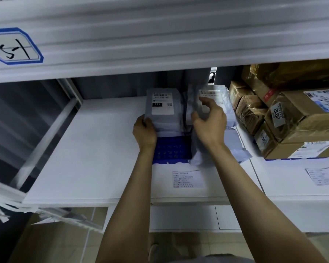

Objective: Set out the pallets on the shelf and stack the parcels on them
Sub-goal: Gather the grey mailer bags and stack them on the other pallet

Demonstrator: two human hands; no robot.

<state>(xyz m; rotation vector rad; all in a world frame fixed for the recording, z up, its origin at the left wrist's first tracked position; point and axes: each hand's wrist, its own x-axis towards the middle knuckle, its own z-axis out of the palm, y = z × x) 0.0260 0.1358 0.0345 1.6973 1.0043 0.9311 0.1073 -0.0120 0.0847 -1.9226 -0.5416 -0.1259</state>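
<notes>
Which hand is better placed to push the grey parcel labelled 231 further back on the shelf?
Probably the left hand: it grips the near edge of the 231 parcel by the blue pallet. The right hand holds the other grey parcel beside it.

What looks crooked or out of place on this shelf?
The grey parcel pinched in the right hand looks crumpled and sits askew, unlike the flat parcel that the left hand holds straight beside it. The brown boxes on the right also seem stacked at uneven angles.
</notes>
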